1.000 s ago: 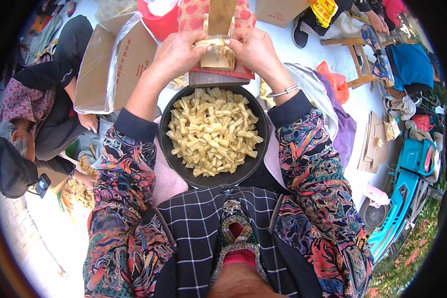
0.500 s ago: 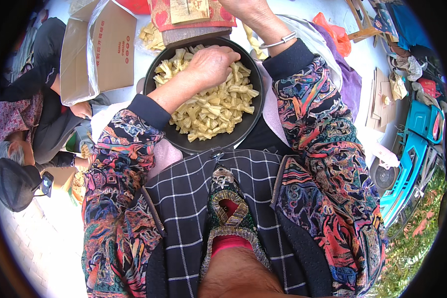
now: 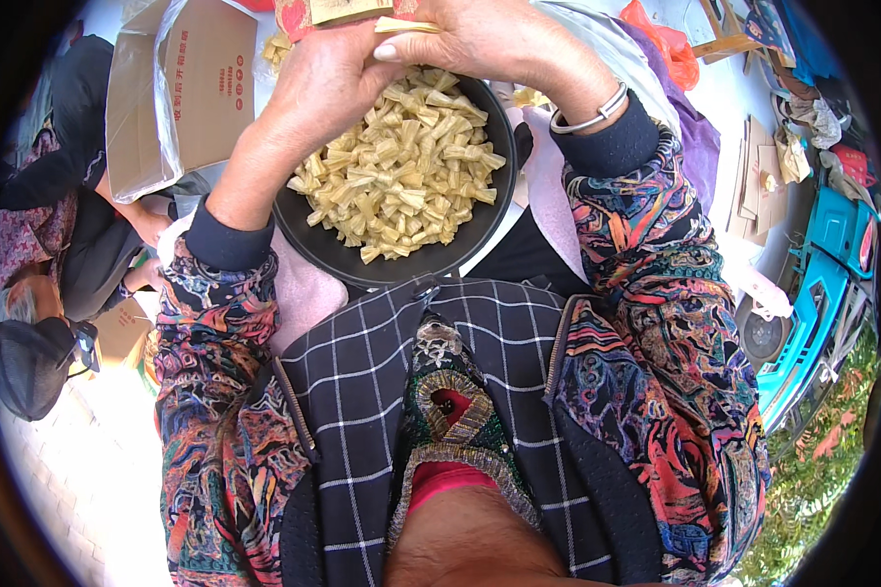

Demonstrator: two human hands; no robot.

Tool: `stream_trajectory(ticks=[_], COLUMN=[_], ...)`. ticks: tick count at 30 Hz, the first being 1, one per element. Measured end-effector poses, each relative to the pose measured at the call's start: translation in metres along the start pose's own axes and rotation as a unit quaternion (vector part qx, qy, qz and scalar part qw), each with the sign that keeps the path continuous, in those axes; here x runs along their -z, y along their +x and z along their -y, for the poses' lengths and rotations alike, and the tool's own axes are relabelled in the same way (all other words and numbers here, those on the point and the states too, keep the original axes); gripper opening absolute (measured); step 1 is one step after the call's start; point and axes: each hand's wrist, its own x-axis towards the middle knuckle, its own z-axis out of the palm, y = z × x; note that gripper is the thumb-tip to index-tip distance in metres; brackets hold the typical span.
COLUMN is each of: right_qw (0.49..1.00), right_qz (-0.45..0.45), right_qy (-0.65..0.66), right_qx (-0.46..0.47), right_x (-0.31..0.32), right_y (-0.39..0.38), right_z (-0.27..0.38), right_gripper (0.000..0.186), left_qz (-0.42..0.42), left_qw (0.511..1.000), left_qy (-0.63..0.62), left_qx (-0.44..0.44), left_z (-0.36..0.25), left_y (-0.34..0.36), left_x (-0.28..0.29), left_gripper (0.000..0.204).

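At the top of the view both my hands meet above the near edge of a wooden block with a red patterned cover (image 3: 294, 16). My right hand (image 3: 475, 37), a bangle at its wrist, is closed with its thumb beside a pale yellow folded strip (image 3: 407, 25). My left hand (image 3: 328, 76) presses against it, fingers curled; what they hold is hidden. A dark round pan (image 3: 401, 270) rests at my lap below the hands. It holds a heap of short pale yellow knotted strips (image 3: 411, 176).
An open cardboard box lined with clear plastic (image 3: 206, 88) stands at the left. Beside it sits another person in a dark cap (image 3: 31, 367). Purple cloth (image 3: 690, 166), a red plastic bag (image 3: 661, 44), flattened cardboard (image 3: 759, 181) and a turquoise vehicle (image 3: 817, 293) are at the right.
My left hand has left the heap in the pan and moved up and left to meet my right hand. My right hand has come down into fuller view with a yellow strip.
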Motion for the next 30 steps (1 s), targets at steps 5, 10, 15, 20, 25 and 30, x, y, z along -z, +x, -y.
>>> stream_trajectory(ticks=[5,10,15,20,25,30], right_qw=[0.991,0.932,0.850,0.891,0.887,0.907], right_qz=[0.015,0.025,0.032,0.039,0.075,-0.066], right_qy=[0.133,0.356,0.525,0.436,0.420,0.410], right_qx=[-0.008,-0.065,-0.029,0.123,0.178,-0.077], right_x=[-0.008,-0.009,-0.010,-0.001,0.009,-0.005], right_y=[0.001,0.001,-0.005,-0.032,-0.032,-0.010], right_z=[-0.006,0.008,0.021,0.046,0.038,0.011], right_gripper=[0.027,0.017,0.019,0.032,0.031,0.056], left_qz=[-0.093,0.018,0.098,0.110,0.103,0.230], left_qw=[0.995,0.989,0.881,0.817,0.860,0.921], left_qy=[-0.022,-0.134,-0.457,-0.566,-0.498,-0.264], left_qx=[-0.017,0.064,0.077,0.009,-0.035,0.171], left_z=[0.003,0.003,0.020,-0.021,-0.027,-0.005], left_y=[0.001,-0.003,-0.020,-0.034,-0.035,-0.024], left_x=[0.021,0.042,0.056,0.084,0.083,0.063], left_gripper=[0.014,0.017,0.036,0.046,0.030,0.055])
